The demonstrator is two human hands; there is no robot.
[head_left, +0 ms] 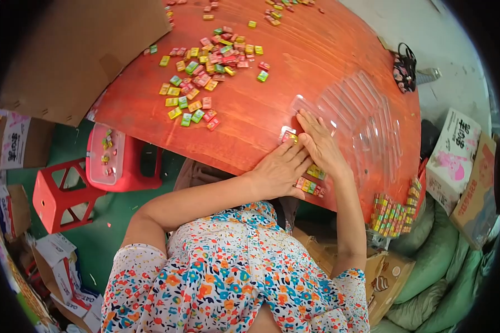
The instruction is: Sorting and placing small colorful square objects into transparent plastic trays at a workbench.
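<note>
Both of my hands lie over a row of small wrapped candies in a clear plastic tray (300, 103) near the table's front edge. My left hand (278, 169) is flat, its fingers stretched out to the upper right. Just above it, my right hand (323, 145) is also stretched out, its fingers pointing up and left. Red and yellow candies (288, 135) show past the left fingertips, and more candies (310, 187) show below the hands. Part of the row is hidden by my fingers. Right of my hands spread several nested empty clear trays (366, 119).
Loose candies (205, 69) are heaped at the table's far left, by a large cardboard box (83, 55). Filled candy rows (391, 215) are stacked at the right corner. Red stools (64, 194) stand lower left, one bearing a clear tray (99, 176). Cartons (454, 158) stand at the right.
</note>
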